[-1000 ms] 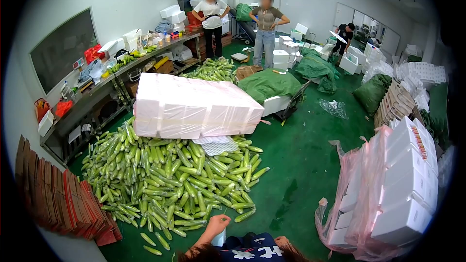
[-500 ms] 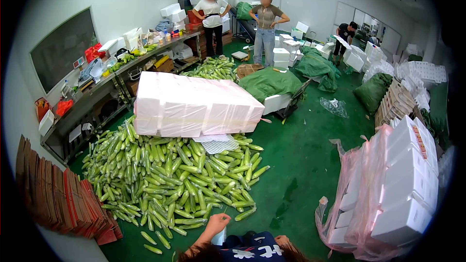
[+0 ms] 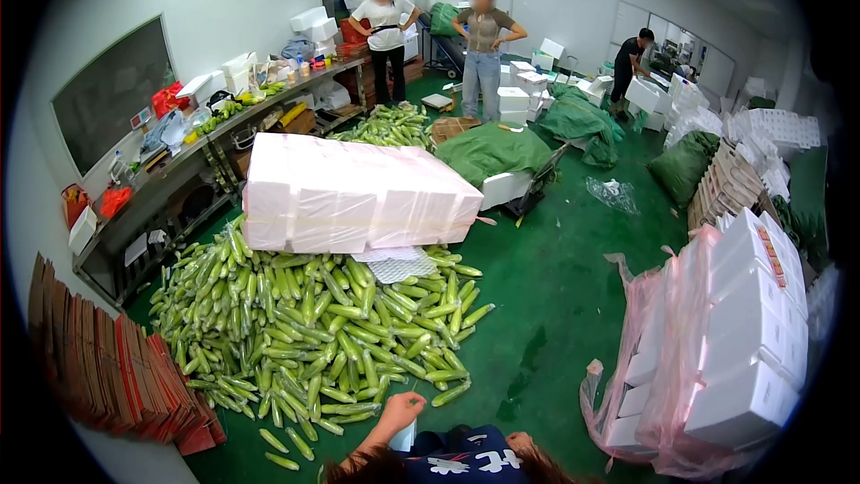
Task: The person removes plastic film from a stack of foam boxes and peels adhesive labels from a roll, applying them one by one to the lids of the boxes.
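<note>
My left hand [image 3: 403, 410] is at the bottom middle, over the near edge of the vegetable pile. Its fingers are bent together in a pinch; a thin sliver seems to stick up from them, too small to name. Below that wrist shows a light blue flat thing [image 3: 406, 438]. Only part of my right hand [image 3: 520, 441] appears, beside my dark printed shirt, with its fingers hidden. Nearest to my hands lies a large heap of long green zucchini-like vegetables [image 3: 305, 332] in clear film. On the heap rests a block of white foam boxes [image 3: 358, 193] wrapped in plastic.
White foam boxes [image 3: 748, 350] in pink film stand at the right. Flattened cartons [image 3: 112, 376] lean at the left. A cluttered workbench [image 3: 206, 134] lines the wall. Two people stand behind the heap; another bends over boxes at the back right. Green sacks [image 3: 493, 152] lie between.
The view has shifted slightly. The person at the back right has moved a white box lower and bent over it. My hands stay almost still.
</note>
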Tool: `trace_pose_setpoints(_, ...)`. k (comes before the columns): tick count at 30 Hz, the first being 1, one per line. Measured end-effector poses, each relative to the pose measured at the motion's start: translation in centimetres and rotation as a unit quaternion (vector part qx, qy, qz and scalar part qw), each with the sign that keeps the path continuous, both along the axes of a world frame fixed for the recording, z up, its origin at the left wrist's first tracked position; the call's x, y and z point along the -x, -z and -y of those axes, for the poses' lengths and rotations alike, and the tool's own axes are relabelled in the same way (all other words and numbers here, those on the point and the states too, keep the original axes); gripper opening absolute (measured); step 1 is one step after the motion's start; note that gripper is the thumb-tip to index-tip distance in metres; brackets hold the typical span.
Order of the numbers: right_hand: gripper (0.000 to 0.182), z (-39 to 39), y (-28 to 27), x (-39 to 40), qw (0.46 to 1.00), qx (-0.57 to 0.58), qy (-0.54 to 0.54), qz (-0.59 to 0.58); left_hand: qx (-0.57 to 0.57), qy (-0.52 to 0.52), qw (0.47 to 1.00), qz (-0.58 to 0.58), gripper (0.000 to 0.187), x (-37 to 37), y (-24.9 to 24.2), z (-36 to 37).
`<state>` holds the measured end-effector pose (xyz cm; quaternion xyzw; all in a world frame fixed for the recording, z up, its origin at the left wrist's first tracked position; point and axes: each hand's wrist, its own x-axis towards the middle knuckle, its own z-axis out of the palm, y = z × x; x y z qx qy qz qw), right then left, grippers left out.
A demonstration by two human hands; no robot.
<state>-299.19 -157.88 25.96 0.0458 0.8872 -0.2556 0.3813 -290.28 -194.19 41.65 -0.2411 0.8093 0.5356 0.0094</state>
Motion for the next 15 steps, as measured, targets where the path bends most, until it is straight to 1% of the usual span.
trace_pose_setpoints(2,0.025,-0.1,0.1,0.1,1.000,0.016,0.001,0.019,0.003,0.000,1.000,-0.006,0.016,0.0,0.2,-0.1)
trace_pose_setpoints(4,0.025,0.0,-0.2,0.2,1.000,0.004,-0.006,0.012,-0.011,-0.018,0.999,-0.031,0.016,0.1,0.7,-0.2)
trace_pose_setpoints(6,0.025,0.4,-1.7,0.2,1.000,-0.008,-0.012,0.006,-0.014,-0.016,0.999,-0.029,0.016,0.1,0.7,-0.3)
trace_pose_setpoints(8,0.026,0.6,-2.7,0.3,0.999,-0.030,0.000,0.025,-0.017,-0.013,0.999,-0.027,0.016,0.1,0.7,-0.2)
trace_pose_setpoints(11,0.027,1.0,-3.0,0.4,0.999,-0.030,-0.024,0.006,0.001,0.009,1.000,-0.018,0.015,0.2,0.8,-0.2)
trace_pose_setpoints(15,0.028,1.2,-3.3,0.2,0.999,-0.041,-0.009,0.003,0.001,0.003,1.000,-0.021,0.014,0.3,0.6,-0.2)
